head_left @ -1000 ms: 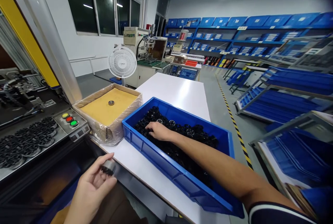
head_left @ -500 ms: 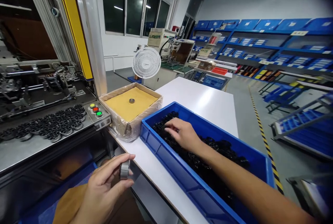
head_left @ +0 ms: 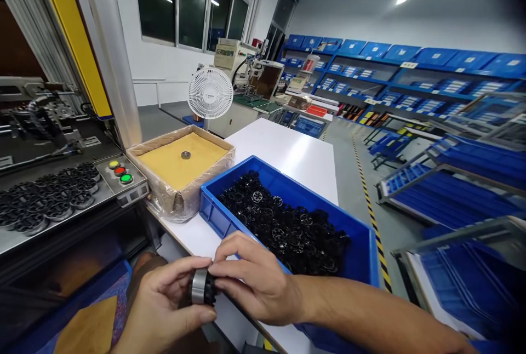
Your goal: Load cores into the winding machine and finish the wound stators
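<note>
My left hand [head_left: 168, 296] is closed on a silver metal ring [head_left: 199, 287], thumb below and fingers above. My right hand [head_left: 257, 283] pinches a black toothed plastic part [head_left: 210, 291] against the ring's right side, and its fingertips hide some of it. Whether the part sits inside the ring or only against it, I cannot tell. Both hands are in front of a blue bin [head_left: 230, 228], which holds a heap of black wheel-shaped plastic parts [head_left: 283, 228].
Left of the bin stands a plastic-wrapped carton [head_left: 184, 200] lined with yellow paper, one small ring [head_left: 186, 155] on it. Rings with black inserts [head_left: 57, 195] cover the machine ledge beside a button box [head_left: 123, 178]. A white fan [head_left: 210, 93] stands behind the carton.
My right hand has come out of the blue bin with a black plastic part and moved to the ring in my left hand. The view has turned to the right.
</note>
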{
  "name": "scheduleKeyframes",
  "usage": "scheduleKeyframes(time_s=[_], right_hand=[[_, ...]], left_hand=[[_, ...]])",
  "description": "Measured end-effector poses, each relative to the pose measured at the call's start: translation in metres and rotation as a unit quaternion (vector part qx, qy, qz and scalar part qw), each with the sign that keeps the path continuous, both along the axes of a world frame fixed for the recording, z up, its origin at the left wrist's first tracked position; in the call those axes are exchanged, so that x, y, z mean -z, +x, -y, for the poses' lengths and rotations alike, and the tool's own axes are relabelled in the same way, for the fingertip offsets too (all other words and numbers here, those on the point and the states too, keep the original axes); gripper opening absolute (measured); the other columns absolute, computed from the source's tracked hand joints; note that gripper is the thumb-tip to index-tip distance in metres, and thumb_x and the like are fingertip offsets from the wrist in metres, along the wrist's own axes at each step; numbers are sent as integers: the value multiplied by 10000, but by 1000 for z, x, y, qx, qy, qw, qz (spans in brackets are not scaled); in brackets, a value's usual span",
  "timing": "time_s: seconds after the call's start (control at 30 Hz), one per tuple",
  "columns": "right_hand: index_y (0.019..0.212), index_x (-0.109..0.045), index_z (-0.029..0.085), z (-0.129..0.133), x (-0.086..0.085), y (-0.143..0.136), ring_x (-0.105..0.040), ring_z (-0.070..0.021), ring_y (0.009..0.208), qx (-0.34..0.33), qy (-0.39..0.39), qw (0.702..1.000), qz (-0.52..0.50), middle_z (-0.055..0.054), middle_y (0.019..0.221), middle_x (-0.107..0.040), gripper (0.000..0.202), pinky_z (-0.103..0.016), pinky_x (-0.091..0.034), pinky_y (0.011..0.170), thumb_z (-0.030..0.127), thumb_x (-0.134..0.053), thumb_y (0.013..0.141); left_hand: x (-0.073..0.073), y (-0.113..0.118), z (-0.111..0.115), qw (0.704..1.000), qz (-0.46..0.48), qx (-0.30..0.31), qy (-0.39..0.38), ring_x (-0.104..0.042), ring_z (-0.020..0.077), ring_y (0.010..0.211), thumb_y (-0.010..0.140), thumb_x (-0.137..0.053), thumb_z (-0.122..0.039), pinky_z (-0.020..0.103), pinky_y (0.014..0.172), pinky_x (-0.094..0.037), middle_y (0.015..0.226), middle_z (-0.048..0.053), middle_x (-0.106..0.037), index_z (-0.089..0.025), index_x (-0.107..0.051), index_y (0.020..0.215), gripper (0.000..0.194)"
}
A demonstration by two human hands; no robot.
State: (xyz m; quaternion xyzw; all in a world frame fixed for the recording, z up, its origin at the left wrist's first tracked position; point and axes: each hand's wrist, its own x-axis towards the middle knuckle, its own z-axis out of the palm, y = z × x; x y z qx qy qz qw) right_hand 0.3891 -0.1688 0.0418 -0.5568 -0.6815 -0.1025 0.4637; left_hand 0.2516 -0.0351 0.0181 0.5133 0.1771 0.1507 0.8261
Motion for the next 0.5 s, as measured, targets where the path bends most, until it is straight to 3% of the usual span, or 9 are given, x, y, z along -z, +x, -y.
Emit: scheduleKeyframes(time_s=[0.17,0.37,0.5], right_hand=[[1223,-553,79,-1,1,0,-628,-220,927,-29,16,998,51,-153,1007,-636,375,-380,-587,773,130,-583,853],[1218,-566,62,-1,3,3,-639,-236,916,0,33,992,119,-161,978,-660,357,-392,-590,765,254,-620,922],[1191,-585,50,0,1,4,-638,-234,927,2,29,991,134,-169,989,-677,321,-387,-589,769,242,-613,936]], left_hand=[[3,-1,-7,998,26,6,56,-778,248,765,499,-936,-186,275,705,-633,851,59,-818,-220,-810,943,463],[4,-3,-10,997,30,12,67,-780,264,818,508,-930,-171,281,729,-637,874,50,-821,-235,-813,953,465],[3,-5,-9,997,33,29,60,-778,268,847,504,-932,-157,286,754,-633,883,41,-823,-256,-813,966,487]])
